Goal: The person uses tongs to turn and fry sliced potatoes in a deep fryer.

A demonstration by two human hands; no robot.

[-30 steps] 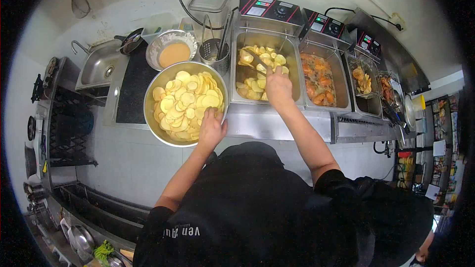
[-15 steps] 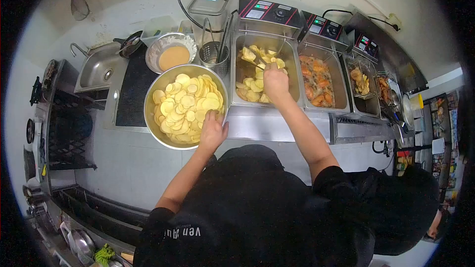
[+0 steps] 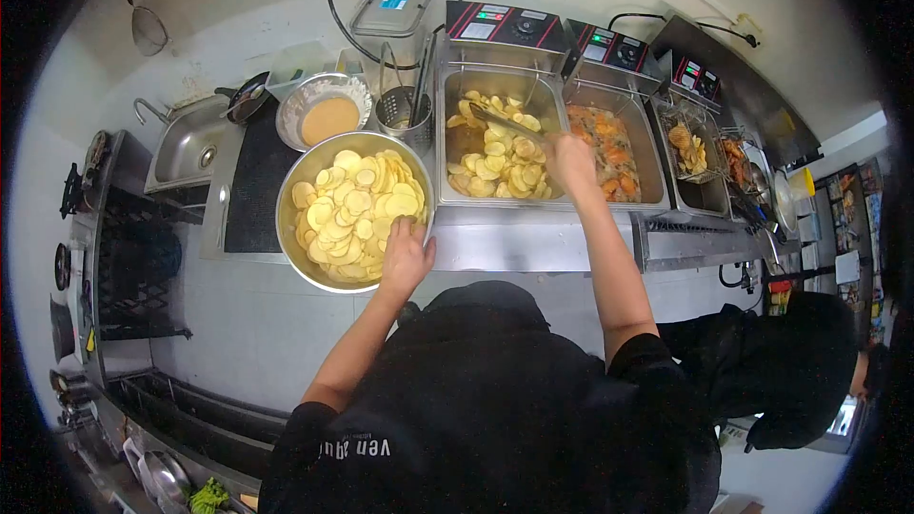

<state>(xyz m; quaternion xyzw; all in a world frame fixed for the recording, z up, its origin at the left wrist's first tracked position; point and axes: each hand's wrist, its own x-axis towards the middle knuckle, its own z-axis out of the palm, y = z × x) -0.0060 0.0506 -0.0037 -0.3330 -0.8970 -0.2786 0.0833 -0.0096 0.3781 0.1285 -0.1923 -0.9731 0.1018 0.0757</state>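
My left hand (image 3: 407,252) is closed over the near right rim of a big steel bowl (image 3: 286,246), its fingertips against the slices inside. Thin pale potato slices (image 3: 352,209) fill that bowl. In my right hand (image 3: 572,167) are long metal tongs (image 3: 509,125), slanting to the left over the left fryer (image 3: 452,198). Potato slices (image 3: 500,171) float in its oil, with a darker gap at the left. My wrist is above the wall between this fryer and the middle one.
Orange-brown pieces (image 3: 609,148) fry in the middle fryer; a basket (image 3: 693,148) of fried food sits in the right one. Behind the big bowl are a batter bowl (image 3: 330,120) and a perforated utensil holder (image 3: 405,114). A co-worker (image 3: 790,362) in black stands at right.
My right hand has moved right and slightly toward me with the tongs, which now lie flatter across the fryer. The slices have shifted. My left hand stays on the bowl. The co-worker has shifted.
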